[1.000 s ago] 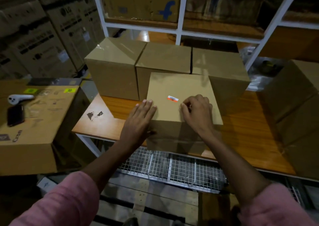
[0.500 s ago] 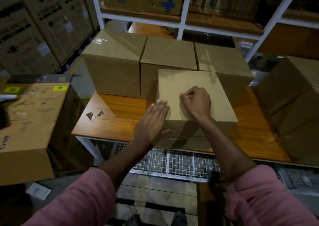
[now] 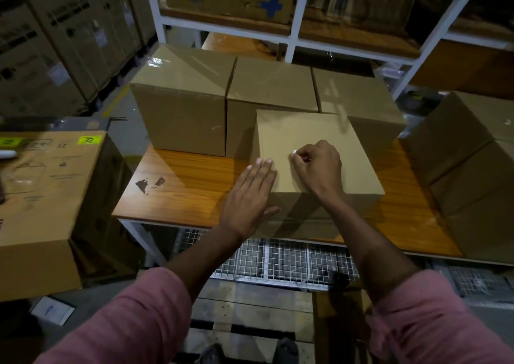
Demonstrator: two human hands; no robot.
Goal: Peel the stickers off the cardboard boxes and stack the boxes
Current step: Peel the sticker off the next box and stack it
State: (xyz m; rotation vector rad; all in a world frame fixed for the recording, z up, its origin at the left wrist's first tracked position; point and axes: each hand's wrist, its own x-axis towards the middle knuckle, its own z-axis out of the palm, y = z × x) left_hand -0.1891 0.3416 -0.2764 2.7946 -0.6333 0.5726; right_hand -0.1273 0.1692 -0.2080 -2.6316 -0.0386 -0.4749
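Head view: front cardboard box (image 3: 319, 141) on wooden worktop (image 3: 178, 196), plain brown top. Right hand (image 3: 319, 166) curled, fingertips pinching small white sticker (image 3: 294, 151) (barely visible). Left hand (image 3: 250, 196) spread flat against box's left edge.

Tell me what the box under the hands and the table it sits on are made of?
The box looks like plain brown cardboard: matte, with folded edges and a flat seam. The table top looks like wood, or a wood-look coating, orange-brown with grain stripes and a slight shine; a chipped patch shows something darker underneath. Its legs look like white-painted metal.
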